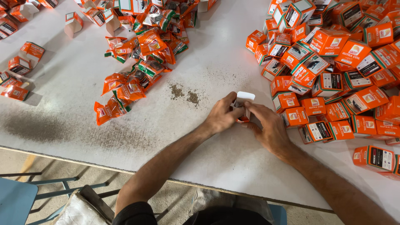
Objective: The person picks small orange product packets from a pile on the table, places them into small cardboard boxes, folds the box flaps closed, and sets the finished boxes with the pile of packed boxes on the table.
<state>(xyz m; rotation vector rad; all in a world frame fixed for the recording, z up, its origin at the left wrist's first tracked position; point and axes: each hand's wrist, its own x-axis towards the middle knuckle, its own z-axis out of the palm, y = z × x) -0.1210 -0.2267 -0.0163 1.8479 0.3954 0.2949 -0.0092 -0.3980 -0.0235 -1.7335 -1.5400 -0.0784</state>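
At the far left of the white desk (200, 75) lie a few loose orange boxes (20, 64), some open and on their sides. Further right, toward the top middle, a heap of orange foil sachets (141, 54) spreads down the desk, its lowest pieces ending near a crumpled sachet (106, 111) at the heap's lower left. Just right of that heap, two small patches of dark powder (185, 93) lie on the bare surface, and a wider grey smear (62, 129) darkens the desk near its front edge.

In the middle, the left hand (221, 117) is curled around a small carton (242, 106), fingers closed on its left side. The carton stands on the desk between both hands, its white flap open and pointing up, orange showing low on its body. The right hand (268, 127) presses against the carton's right side with fingers bent over it; it seems to pinch the carton too, though the fingertips are partly hidden.

Just beside the right hand begins a large pile of closed orange cartons (333, 71), which fills the right side up to the top corner. One separate carton (374, 158) lies lower right, near the forearm.
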